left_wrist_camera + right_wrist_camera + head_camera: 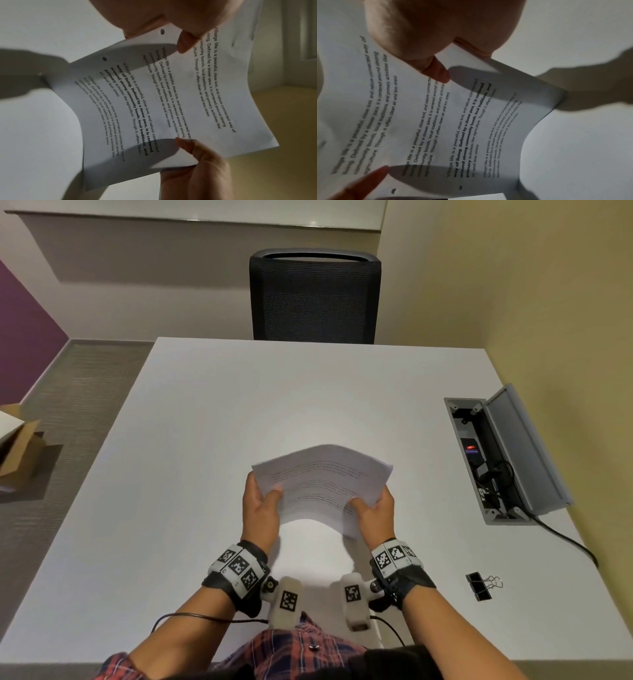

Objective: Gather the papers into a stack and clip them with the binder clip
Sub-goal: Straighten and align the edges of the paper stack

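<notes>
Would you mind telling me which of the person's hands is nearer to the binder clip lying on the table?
Right. The right hand grips the papers' right edge, on the binder clip's side; the left hand grips the opposite edge, farther from it. Neither touches the clip.

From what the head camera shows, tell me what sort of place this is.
Probably an office meeting room: a white table with a built-in power box, a black mesh chair and carpet floor.

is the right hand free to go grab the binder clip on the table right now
Probably not yet. The right hand grips one edge of the papers, as does the left hand. The binder clip lies unobstructed on the table on the right hand's side.
</notes>
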Demonstrator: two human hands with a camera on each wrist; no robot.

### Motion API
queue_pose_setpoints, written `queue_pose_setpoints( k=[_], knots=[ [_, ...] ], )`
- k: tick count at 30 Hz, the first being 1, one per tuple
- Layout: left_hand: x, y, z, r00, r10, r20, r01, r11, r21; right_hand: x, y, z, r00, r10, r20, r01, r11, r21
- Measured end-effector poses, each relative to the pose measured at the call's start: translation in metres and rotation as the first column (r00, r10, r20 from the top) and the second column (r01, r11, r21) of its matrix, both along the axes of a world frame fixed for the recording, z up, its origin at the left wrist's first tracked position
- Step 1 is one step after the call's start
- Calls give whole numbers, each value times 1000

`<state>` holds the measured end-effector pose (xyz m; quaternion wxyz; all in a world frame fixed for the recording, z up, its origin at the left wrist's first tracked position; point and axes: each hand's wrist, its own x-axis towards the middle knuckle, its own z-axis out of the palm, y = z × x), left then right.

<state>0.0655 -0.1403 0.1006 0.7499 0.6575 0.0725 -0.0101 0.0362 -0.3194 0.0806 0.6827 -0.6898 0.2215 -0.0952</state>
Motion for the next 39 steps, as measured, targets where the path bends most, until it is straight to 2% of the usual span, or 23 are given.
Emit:
queue_pose_setpoints(
  k=[5, 13, 20, 26, 30, 34, 39],
  knots=[
    [1, 2, 6, 999, 31, 26, -30, 999, -39, 2, -3, 1, 998, -24, 60, 24, 1000, -13],
    [-4, 0, -7, 995, 50, -83, -49, 999, 13, -7, 5, -15, 996, 8, -91, -7, 1000, 4],
    [6, 3, 7, 999, -9, -50, 9, 1000, 11, 3, 2, -1, 998, 2, -67, 0, 999, 33],
    [10, 7, 26, 997, -83, 7, 83, 996, -26, 5, -8, 10, 1000, -1, 12, 1, 999, 53],
    [8, 8, 19, 988, -151, -29, 151, 989, -11, 3, -7, 18, 999, -1, 43, -1, 999, 50],
    [1, 11, 6, 983, -144, -115, 146, 989, 1, -4, -2, 21, 1000, 19, 17, -20, 993, 118],
    [-2, 8, 4, 986, -140, -93, 143, 989, 33, -5, 0, 21, 999, 39, 13, -41, 993, 113]
  ],
)
